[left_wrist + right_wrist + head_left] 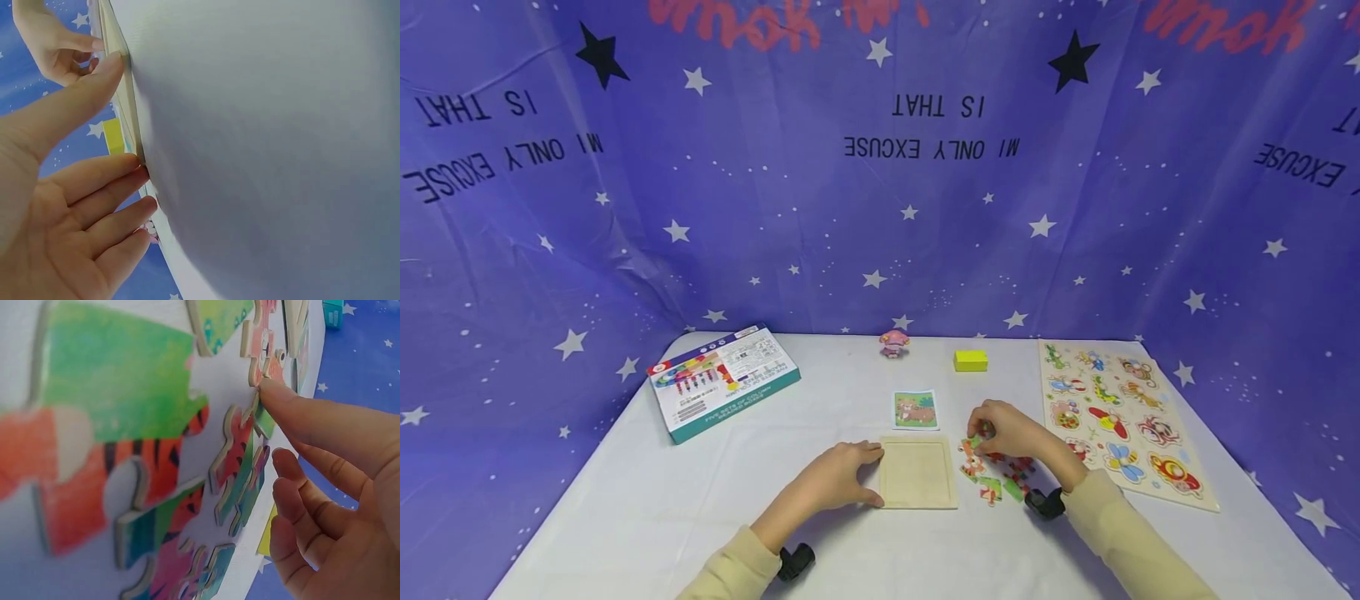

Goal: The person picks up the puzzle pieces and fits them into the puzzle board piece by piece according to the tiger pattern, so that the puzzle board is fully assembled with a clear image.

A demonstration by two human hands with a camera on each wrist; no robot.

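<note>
My left hand (835,477) rests at the left edge of a square wooden puzzle tray (919,475). Its thumb touches near the close corner and its forefinger near the far corner, the fingers fairly straight in the left wrist view. At the right of the tray, my right hand (1009,431) pinches a tiger puzzle piece (276,367) between thumb and forefinger, low over the table; its other fingers curl loosely. The forefinger's tip is hidden behind the thumb. Around it lie several loose orange, green and pink puzzle pieces (991,490), face up.
Just beyond the tray lies a small picture card (915,410). Farther back stand a pink figurine (893,344) and a yellow block (971,361). A boxed toy set (724,382) is at the left, an animal peg board (1120,417) at the right. A purple star-patterned curtain (850,233) encloses the table.
</note>
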